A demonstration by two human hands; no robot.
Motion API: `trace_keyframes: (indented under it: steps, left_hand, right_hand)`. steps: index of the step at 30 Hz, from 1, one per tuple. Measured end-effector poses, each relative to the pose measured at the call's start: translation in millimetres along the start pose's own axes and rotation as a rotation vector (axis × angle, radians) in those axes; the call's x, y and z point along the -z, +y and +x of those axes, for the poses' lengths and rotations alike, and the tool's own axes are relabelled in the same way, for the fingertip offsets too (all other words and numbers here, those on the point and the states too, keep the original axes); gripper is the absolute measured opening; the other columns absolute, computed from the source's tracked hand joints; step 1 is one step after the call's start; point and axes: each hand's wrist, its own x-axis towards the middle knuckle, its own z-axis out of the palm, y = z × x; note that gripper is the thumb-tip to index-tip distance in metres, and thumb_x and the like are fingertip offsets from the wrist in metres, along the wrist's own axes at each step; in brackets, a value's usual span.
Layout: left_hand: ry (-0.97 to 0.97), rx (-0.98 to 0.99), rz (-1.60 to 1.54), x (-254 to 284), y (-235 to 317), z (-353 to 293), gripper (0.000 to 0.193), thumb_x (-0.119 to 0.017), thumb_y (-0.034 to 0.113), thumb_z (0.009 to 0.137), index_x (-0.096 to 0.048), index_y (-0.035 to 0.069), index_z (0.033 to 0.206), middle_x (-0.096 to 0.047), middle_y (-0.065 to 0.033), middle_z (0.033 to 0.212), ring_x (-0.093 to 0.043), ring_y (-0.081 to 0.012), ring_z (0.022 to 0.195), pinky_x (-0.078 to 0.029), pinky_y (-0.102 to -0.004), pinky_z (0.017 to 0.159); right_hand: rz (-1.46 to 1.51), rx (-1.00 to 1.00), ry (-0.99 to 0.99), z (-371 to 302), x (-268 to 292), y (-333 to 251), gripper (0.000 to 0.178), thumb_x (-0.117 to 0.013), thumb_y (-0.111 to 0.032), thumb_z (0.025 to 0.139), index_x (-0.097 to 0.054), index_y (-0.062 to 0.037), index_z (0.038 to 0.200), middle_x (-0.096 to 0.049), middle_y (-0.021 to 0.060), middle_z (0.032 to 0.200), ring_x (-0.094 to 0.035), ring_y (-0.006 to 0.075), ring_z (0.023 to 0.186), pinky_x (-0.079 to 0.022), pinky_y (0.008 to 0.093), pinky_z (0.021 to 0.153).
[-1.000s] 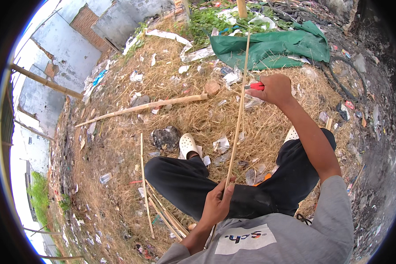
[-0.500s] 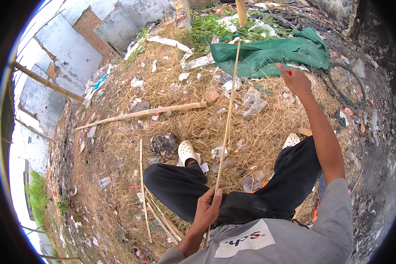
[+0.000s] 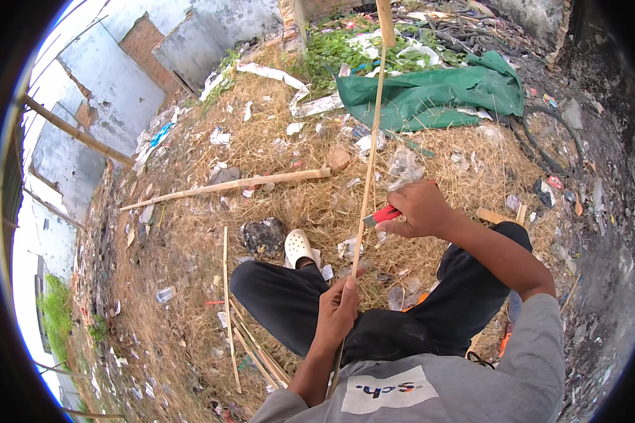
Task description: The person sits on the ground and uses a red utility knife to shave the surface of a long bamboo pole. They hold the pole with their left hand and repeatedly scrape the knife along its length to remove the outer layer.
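Note:
A long, thin bamboo strip (image 3: pixel 372 151) runs from my lap up toward the far side. My left hand (image 3: pixel 337 310) is closed round its lower part, thumb along the strip. My right hand (image 3: pixel 422 210) grips a red-handled utility knife (image 3: pixel 386 213), whose grey blade reaches the strip's right edge above my left hand; whether it touches cannot be made out. To the left of my bent knee lie several more bamboo strips (image 3: pixel 261 352), and a single thin strip (image 3: pixel 229 310) lies apart from them.
A split bamboo pole (image 3: pixel 226 185) lies on the dry grass ahead. Beyond it are a green tarp (image 3: pixel 437 95), a black hose (image 3: pixel 543 151) and an upright bamboo post (image 3: pixel 386 25). A dark rock (image 3: pixel 263 236) sits beside my white clog (image 3: pixel 298 247). Litter is scattered around.
My right hand has come down and inward from near the green tarp, bringing the knife to the bamboo strip. The left hand has stayed round the strip, shifting up slightly.

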Motion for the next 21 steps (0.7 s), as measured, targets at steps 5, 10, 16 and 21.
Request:
trace_keyframes:
  steps: [5, 10, 16, 21]
  left_hand:
    - [-0.015, 0.008, 0.053, -2.5, -4.7, -10.6, 0.039, -0.047, 0.028, 0.103, -0.057, 0.000, 0.129, -0.038, 0.0085, 0.064, -0.033, -0.0006, 0.056, -0.026, -0.0191, 0.050]
    - [-0.025, 0.023, 0.262, 0.5, -15.1, -26.6, 0.037, -0.047, 0.027, 0.103, -0.057, 0.000, 0.127, -0.038, 0.0074, 0.067, -0.034, -0.0028, 0.061, -0.028, -0.0199, 0.055]
    - [-0.046, -0.012, 0.242, -3.0, -15.1, -33.6, 0.036, -0.045, 0.028, 0.104, -0.060, 0.003, 0.125, -0.034, 0.0112, 0.061, -0.029, 0.0019, 0.053, -0.021, -0.0191, 0.048]
    - [-0.167, 0.099, 0.228, -0.6, -25.5, -55.2, 0.037, -0.045, 0.029, 0.104, -0.060, 0.001, 0.121, -0.034, 0.0107, 0.062, -0.030, 0.0006, 0.053, -0.022, -0.0202, 0.048]
  right_hand:
    - [-0.115, -0.154, 0.059, 12.7, 2.9, 20.2, 0.054, -0.061, -0.060, 0.082, -0.053, -0.0083, 0.068, -0.054, 0.0100, 0.056, -0.055, 0.0306, 0.051, -0.042, 0.0413, 0.051]
    - [-0.318, -0.151, 0.174, 15.5, 13.7, 69.3, 0.058, -0.059, -0.065, 0.083, -0.055, -0.0098, 0.065, -0.052, 0.0076, 0.050, -0.056, 0.0270, 0.046, -0.043, 0.0388, 0.047]
    - [-0.402, 0.011, 0.084, 15.1, 7.2, 96.3, 0.059, -0.058, -0.067, 0.082, -0.055, -0.0103, 0.064, -0.051, 0.0071, 0.049, -0.055, 0.0270, 0.045, -0.043, 0.0385, 0.045]
    - [-0.405, -0.611, 0.115, 22.0, 10.3, 146.9, 0.066, -0.046, -0.070, 0.087, -0.062, -0.0082, 0.072, -0.060, 0.0118, 0.057, -0.062, 0.0291, 0.053, -0.048, 0.0408, 0.051]
